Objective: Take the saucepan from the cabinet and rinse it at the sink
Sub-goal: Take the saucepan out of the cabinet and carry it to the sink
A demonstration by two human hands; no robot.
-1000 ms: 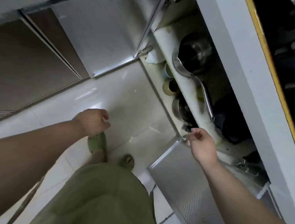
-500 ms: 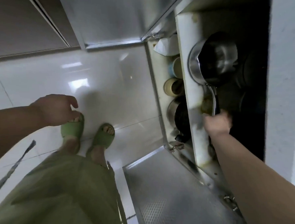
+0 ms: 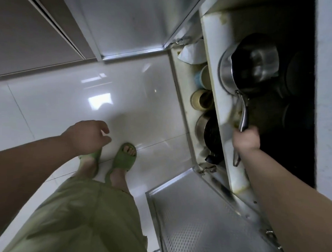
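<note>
A steel saucepan [image 3: 248, 69] with a long metal handle sits on the upper shelf of the open cabinet [image 3: 216, 97] at the right. My right hand [image 3: 245, 138] reaches into the cabinet and is closed around the end of that handle. The pan's bowl rests deep in the dark interior. My left hand [image 3: 85, 137] hovers over the floor at the left, holding nothing, its fingers loosely curled and apart.
Two metal cabinet doors stand open, one at the top [image 3: 130, 22], one at the bottom [image 3: 199, 219]. On the lower shelf lie cups [image 3: 202, 100], a white bag [image 3: 191, 54] and a dark pot [image 3: 209, 131]. The floor is glossy white tile [image 3: 83, 91], with my feet in green slippers [image 3: 124, 156].
My right hand went from the cabinet's front edge into the cabinet and closed on the saucepan handle. The view has tilted toward the shelves. My left hand stays low and free.
</note>
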